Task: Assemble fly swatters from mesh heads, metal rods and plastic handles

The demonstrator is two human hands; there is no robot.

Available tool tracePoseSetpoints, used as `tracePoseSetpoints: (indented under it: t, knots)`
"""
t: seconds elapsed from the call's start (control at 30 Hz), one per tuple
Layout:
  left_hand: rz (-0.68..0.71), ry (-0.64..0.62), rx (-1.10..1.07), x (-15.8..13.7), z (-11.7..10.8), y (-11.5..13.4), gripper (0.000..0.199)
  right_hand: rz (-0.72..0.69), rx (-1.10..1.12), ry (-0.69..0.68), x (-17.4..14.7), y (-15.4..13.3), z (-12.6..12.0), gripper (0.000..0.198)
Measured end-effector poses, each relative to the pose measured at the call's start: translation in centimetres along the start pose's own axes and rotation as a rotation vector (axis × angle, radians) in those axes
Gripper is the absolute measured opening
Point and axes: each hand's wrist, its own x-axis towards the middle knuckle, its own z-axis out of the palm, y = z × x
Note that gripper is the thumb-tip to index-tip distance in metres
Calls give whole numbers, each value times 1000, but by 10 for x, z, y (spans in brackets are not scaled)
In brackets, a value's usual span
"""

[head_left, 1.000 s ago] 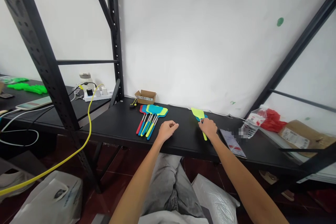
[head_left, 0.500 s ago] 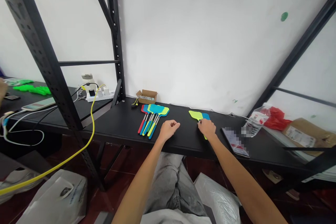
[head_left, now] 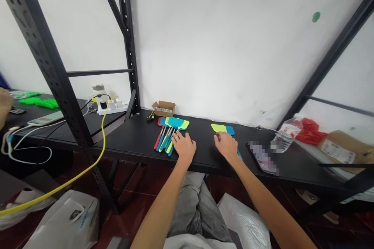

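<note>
A light touch best suits the overlapping handles [head_left: 164, 142] of the left swatter bunch [head_left: 176, 122], where the left hand [head_left: 184, 146] spreads loosely; the right hand [head_left: 227, 144] curls over 2 right-side swatters [head_left: 219, 128], grip unclear.

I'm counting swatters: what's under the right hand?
A yellow-green paddle and a blue paddle show beyond the right hand, a blue handle end beside it. Anything else underneath is covered.

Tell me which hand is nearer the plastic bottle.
Right. The right hand is left of the bottle; the left hand is farther left, by the bunched fly swatters.
</note>
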Motion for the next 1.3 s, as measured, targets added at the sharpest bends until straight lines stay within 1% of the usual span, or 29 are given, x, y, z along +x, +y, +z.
tracePoseSetpoints:
  t: [0.1,0.17,0.4,0.53,0.67,0.73,0.77,0.87,0.97,1.03,1.1,1.17,1.3]
  knots:
    - [44,-4,25,0,-1,-2,26,-44,72,4,-3,-11,-3,29]
    - [61,-4,42,0,-1,-2,26,-71,119,-15,-5,-18,-4,28]
    - [63,-17,27,5,1,-4,30,-166,198,-173,-18,-42,7,24]
    - [63,-33,45,20,-1,-16,32,-190,229,-180,-23,-48,11,24]
    - [108,-35,74,30,-7,-31,35,-172,321,-175,-22,-46,11,24]
    - [131,-24,69,29,-11,-30,38,-129,452,-165,-19,-43,13,23]
    - [147,-17,57,27,-14,-27,40,-99,553,-165,-17,-41,15,24]
    - [210,4,-22,16,-23,-11,44,52,988,-194,-11,-38,18,31]
    - [294,7,-156,3,-34,10,46,227,1447,-254,-7,-37,17,41]
    - [320,-16,-267,-3,-40,22,46,278,1667,-279,-5,-38,13,41]
    - [320,-64,-398,-6,-44,31,45,293,1811,-269,-3,-40,10,39]
    - [302,-124,-532,-6,-45,37,42,305,1885,-242,-1,-43,8,37]
    - [233,-203,-707,-3,-39,40,31,318,1888,-201,0,-49,10,42]
